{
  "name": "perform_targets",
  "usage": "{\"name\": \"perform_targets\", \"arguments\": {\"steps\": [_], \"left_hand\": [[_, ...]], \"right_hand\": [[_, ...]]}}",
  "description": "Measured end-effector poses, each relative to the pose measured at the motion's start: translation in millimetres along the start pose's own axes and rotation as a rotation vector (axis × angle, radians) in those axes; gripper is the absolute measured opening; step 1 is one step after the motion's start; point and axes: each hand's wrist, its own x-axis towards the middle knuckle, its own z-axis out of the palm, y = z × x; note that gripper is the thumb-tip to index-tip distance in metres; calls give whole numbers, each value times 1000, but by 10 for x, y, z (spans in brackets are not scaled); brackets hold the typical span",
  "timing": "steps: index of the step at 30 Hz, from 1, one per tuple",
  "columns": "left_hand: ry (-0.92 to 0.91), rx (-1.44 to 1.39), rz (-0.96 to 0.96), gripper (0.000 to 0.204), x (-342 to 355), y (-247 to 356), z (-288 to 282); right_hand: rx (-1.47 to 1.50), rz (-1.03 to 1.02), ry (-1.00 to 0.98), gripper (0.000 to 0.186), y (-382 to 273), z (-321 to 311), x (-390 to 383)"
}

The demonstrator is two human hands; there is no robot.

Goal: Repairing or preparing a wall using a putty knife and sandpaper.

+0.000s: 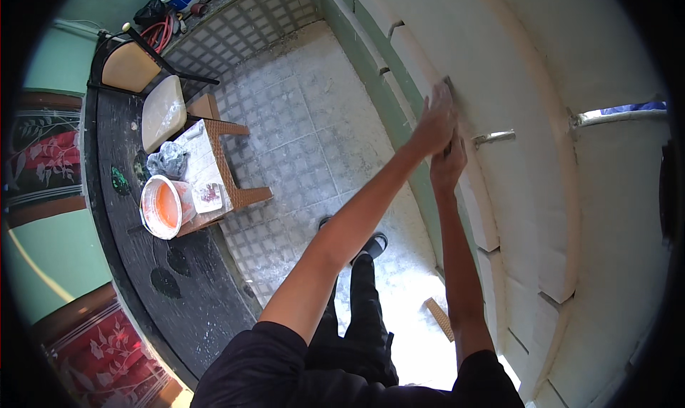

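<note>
The left hand [437, 115] lay flat and open against the white wall [542, 122], fingers spread along a raised band of moulding [428, 72]. Just below it, the right hand [448, 164] was closed around something small and dark, too hidden to identify. The moulding's long axis ran along the wall. It looked already coated white, with finishing seemingly left. An orange bucket [163, 207] sat well apart on a wicker stool [228, 172].
</note>
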Motion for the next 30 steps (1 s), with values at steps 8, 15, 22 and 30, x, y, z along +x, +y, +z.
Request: {"name": "perform_targets", "arguments": {"steps": [8,15,22,30], "left_hand": [[-29,-27,4,61,-99,-25,3],[-15,-42,-7,62,-30,-137,-50],[-20,-50,-21,63,120,-207,-131],[14,-85,-36,63,249,-165,-221]], "right_hand": [[-58,-9,34,51,-99,24,-29],[-9,-42,67,51,-47,133,-81],[-18,152,-43,50,-63,218,82],[-70,102,-49,49,7,315,232]]}}
